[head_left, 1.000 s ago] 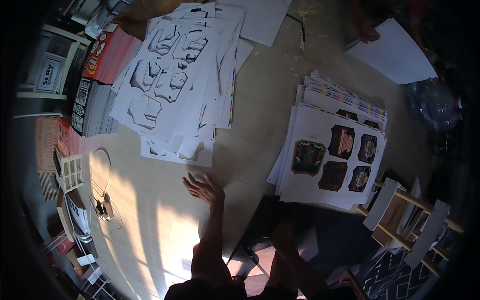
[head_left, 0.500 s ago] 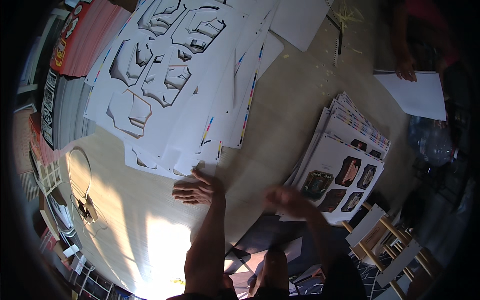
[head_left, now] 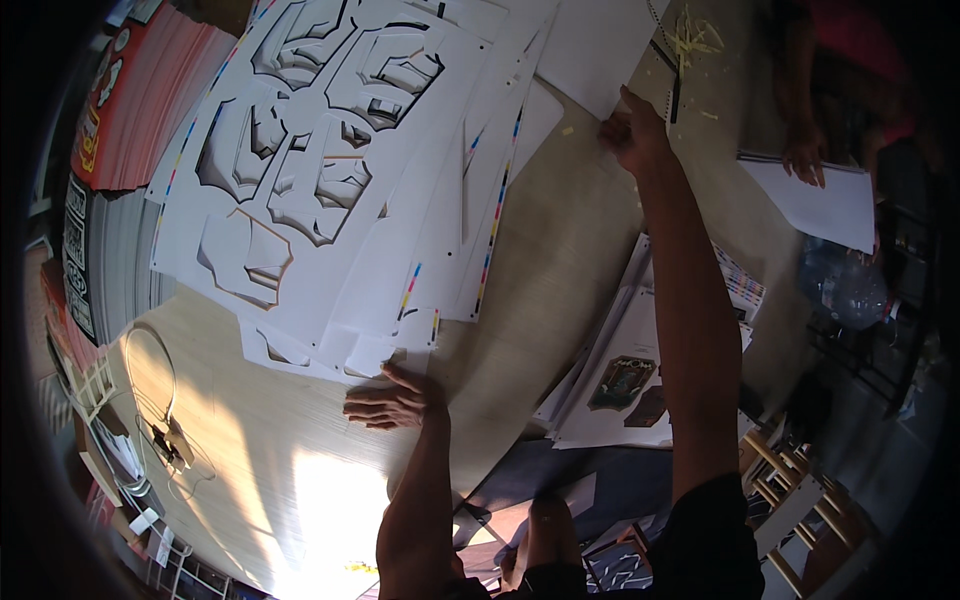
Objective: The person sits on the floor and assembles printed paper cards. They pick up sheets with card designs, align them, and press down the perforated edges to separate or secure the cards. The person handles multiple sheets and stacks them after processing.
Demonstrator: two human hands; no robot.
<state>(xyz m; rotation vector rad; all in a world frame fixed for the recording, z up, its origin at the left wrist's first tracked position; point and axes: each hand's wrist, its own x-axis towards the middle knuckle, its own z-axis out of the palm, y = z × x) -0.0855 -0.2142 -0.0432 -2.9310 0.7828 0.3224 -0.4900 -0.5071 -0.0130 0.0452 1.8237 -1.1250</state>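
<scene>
Head view. Left hand (head_left: pixel 388 403) lies flat on the table (head_left: pixel 560 250) at 7 o'clock, fingers spread and released, touching the lower edge of the pile of punched white sheets (head_left: pixel 330 170). Right hand (head_left: pixel 632 132) reaches to 1 o'clock, fingers clenched on the edge of a plain white sheet (head_left: pixel 600 50). Bare tabletop runs between the pile and the printed card stack (head_left: pixel 640 380) at 4 o'clock. Red packages (head_left: pixel 130 110) sit at 10 o'clock.
</scene>
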